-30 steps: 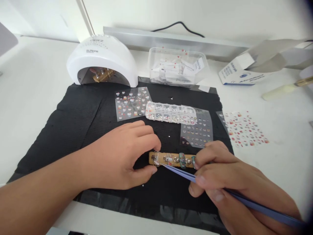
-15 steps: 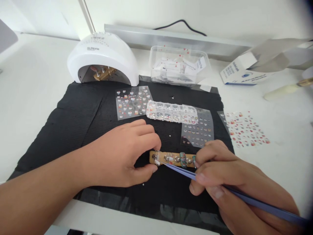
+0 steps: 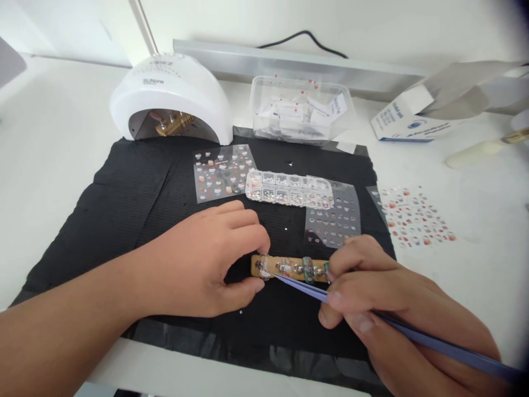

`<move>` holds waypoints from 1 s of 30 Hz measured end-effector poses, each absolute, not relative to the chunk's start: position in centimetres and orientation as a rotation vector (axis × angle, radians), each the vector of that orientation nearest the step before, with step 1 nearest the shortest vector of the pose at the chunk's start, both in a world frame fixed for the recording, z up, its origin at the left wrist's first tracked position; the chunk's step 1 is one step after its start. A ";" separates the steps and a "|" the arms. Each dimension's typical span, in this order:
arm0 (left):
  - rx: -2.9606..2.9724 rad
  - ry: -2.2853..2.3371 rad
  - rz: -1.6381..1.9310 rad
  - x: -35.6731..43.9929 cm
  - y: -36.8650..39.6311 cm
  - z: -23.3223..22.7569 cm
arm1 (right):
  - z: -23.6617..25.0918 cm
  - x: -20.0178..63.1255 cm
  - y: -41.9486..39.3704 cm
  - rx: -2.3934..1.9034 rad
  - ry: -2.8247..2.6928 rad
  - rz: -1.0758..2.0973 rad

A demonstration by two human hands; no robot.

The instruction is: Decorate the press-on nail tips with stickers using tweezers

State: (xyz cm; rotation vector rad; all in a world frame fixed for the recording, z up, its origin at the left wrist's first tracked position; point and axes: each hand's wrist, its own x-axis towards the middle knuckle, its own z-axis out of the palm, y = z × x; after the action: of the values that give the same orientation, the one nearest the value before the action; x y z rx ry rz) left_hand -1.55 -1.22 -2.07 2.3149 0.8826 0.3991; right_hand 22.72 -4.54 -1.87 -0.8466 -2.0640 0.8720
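Little has shifted since the earlier frames: both hands sit where they were, and only the view has drifted slightly. The left hand (image 3: 206, 262) is curled, its thumb and forefinger pinching the left end of the wooden nail strip (image 3: 289, 268), which lies flat on the black mat (image 3: 124, 209) between the two hands. The right hand (image 3: 388, 303) is closed in a pen-like grip on the blue tweezers (image 3: 301, 288), whose tips meet the clear nail tip (image 3: 263, 268) at the strip's left end. That strip looks light and stiff, so it would slide unless pinned at an end as it is now; the nail tips on it seem small, glossy and easily knocked loose, best touched by tweezer points only. Behind lie the compartmented bead box (image 3: 289, 189), two sticker sheets (image 3: 223, 172) on the mat and a third off it, a white curing lamp (image 3: 169, 96), a clear tub (image 3: 301, 113) and a cardboard box (image 3: 413, 118), all on a white table (image 3: 53, 143).
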 end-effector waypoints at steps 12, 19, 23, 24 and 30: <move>2.338 0.753 0.522 -1.8 -1.4 -1.6 | -2.4 22.9 -4.5 -0.838 -2.084 0.873; 2.500 0.770 0.504 -1.9 -1.7 -1.9 | -2.7 23.1 -4.8 -0.814 -2.060 0.858; 2.548 0.780 0.458 -1.9 -1.7 -1.8 | -2.6 23.0 -4.8 -0.827 -2.059 0.861; 2.553 0.787 0.442 -1.9 -1.7 -1.8 | -2.6 23.0 -4.8 -0.811 -2.058 0.851; 2.575 0.803 0.446 -1.8 -1.7 -1.8 | -2.4 23.1 -5.0 -0.849 -2.065 0.844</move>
State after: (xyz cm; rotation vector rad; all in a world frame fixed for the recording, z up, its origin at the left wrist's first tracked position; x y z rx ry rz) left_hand -1.80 -1.71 -1.81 2.5748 0.8035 0.4457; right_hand 23.10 -4.99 -2.36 -0.8494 -2.0655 0.8442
